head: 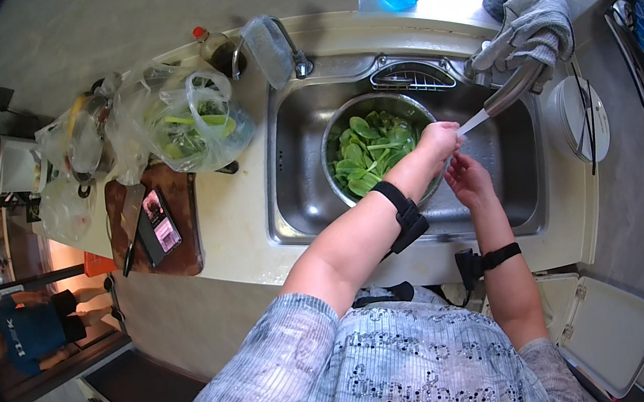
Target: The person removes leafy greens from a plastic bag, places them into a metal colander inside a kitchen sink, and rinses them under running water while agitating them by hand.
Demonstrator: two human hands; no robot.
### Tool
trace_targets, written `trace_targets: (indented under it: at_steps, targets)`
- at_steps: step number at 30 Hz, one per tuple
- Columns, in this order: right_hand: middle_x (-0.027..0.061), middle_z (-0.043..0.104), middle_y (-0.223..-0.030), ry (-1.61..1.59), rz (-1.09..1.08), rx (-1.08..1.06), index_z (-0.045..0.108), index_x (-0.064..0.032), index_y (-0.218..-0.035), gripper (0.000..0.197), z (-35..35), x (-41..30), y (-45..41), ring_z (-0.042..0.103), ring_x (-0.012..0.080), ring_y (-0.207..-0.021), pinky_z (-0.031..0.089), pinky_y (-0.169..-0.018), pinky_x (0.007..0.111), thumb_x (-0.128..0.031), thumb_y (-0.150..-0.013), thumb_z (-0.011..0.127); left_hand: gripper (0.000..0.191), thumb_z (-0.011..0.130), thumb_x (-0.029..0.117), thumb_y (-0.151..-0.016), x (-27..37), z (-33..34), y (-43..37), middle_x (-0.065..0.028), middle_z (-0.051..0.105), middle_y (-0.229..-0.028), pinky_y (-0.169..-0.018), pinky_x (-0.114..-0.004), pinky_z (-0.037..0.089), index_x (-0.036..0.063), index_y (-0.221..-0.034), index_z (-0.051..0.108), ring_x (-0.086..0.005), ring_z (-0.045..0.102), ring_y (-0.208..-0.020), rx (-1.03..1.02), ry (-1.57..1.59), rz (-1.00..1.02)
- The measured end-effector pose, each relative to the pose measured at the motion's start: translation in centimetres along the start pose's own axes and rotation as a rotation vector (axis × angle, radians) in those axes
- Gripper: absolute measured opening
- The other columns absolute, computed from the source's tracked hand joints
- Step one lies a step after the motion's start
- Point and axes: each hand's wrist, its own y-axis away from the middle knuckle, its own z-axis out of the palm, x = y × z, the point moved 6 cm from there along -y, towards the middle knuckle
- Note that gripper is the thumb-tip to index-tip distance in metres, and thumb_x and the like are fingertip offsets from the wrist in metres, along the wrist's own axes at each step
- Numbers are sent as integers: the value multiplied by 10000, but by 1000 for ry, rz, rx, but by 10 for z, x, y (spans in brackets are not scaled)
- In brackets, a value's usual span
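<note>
Water runs from the faucet spout [513,89], over which a grey cloth [529,32] is draped. In the stream, at the right rim of a metal bowl [328,137], is my left hand [440,140], its fingers bent; whether it holds anything is unclear. Just below and to the right is my right hand [469,178], palm up with fingers loosely curled and nothing visible in it. Green leafy vegetables [374,148] fill the bowl, which stands in the left part of the stainless steel sink [297,205].
Left of the sink are a plastic bag of greens [196,126], a sauce bottle [218,53] and a cutting board [191,253] with a cleaver [132,221] and a phone [165,226]. Stacked plates [597,126] with chopsticks [590,139] stand right. A person [33,332] is far left.
</note>
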Motion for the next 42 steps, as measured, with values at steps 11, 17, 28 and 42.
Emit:
trace_targets:
  at_steps: [11, 17, 28, 42]
  targets:
    - [3, 550, -701, 53, 38, -64, 563, -86, -794, 122, 15, 13, -13, 540, 125, -648, 494, -601, 277, -145, -848, 471, 236, 675, 6, -680, 15, -25, 24, -69, 581, -731, -498, -284, 463, 12, -877, 546, -143, 541, -562, 31, 52, 118]
    - [28, 551, -732, 96, -32, -87, 526, -55, -877, 115, 37, -7, -15, 553, 139, -650, 512, -588, 271, -155, -862, 470, 128, 573, 95, -816, 8, -82, 45, -27, 574, -776, -570, -247, 507, 25, -922, 563, -95, 545, -644, 105, 44, 150]
    - [61, 533, -762, 216, -96, -256, 523, -28, -879, 152, 56, -13, -24, 556, 154, -683, 527, -649, 281, -175, -848, 544, 142, 552, 128, -823, -37, -202, 99, -7, 530, -816, -598, -263, 480, 59, -947, 543, -98, 505, -702, 429, 91, 64]
    - [142, 512, -924, 244, -174, 22, 455, -62, -1066, 248, 19, -84, -32, 546, 263, -811, 493, -705, 374, -203, -870, 509, 162, 560, 143, -815, -44, -218, 116, -14, 528, -793, -573, -251, 468, 51, -946, 542, -103, 503, -699, 485, 107, 75]
